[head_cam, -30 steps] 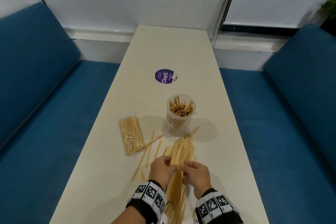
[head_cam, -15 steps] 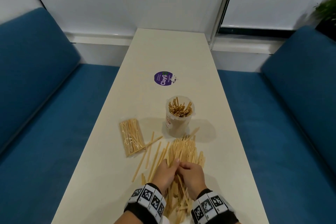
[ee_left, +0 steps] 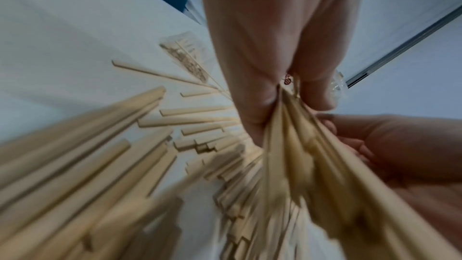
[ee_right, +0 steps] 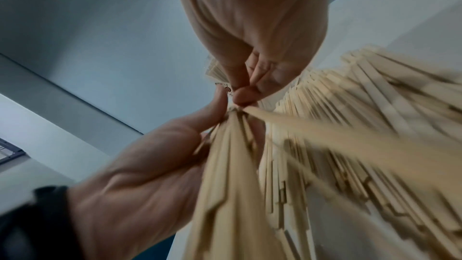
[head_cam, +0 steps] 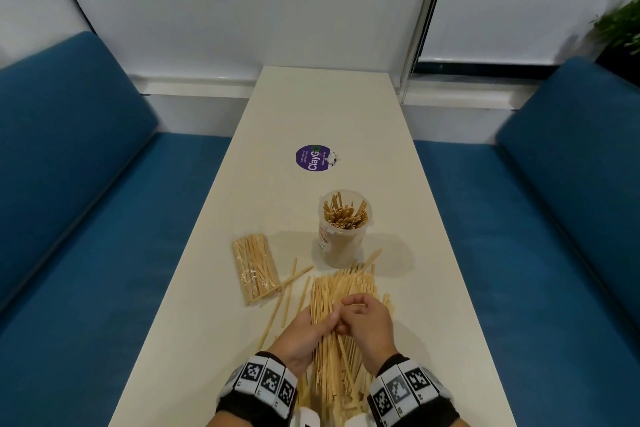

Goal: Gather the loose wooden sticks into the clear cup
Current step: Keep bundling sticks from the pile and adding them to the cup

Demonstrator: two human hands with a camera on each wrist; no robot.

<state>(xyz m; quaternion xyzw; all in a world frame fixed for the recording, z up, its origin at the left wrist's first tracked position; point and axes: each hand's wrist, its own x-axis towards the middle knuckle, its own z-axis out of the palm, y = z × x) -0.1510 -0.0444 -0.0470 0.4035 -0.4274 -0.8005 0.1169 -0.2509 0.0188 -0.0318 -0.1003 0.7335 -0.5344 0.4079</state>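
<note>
A clear cup [head_cam: 343,229] partly filled with wooden sticks stands upright in the middle of the cream table [head_cam: 332,114]. Just in front of it lies a fanned pile of loose wooden sticks [head_cam: 341,291]. My left hand [head_cam: 304,331] grips a bunch of these sticks [ee_left: 295,145] from the left, thumb and fingers curled round them. My right hand [head_cam: 363,321] meets it from the right, its fingers pinching the sticks [ee_right: 312,126] at the same spot. A few single sticks [head_cam: 287,291] lie scattered to the left of the pile.
A clear-wrapped packet of sticks [head_cam: 255,267] lies left of the cup. A purple round sticker [head_cam: 313,158] is stuck further back on the table. Blue sofa seats [head_cam: 104,253] flank the narrow table on both sides.
The pile has spread into a wider fan. Both hands have shifted forward along the sticks and closed together over the bunch.
</note>
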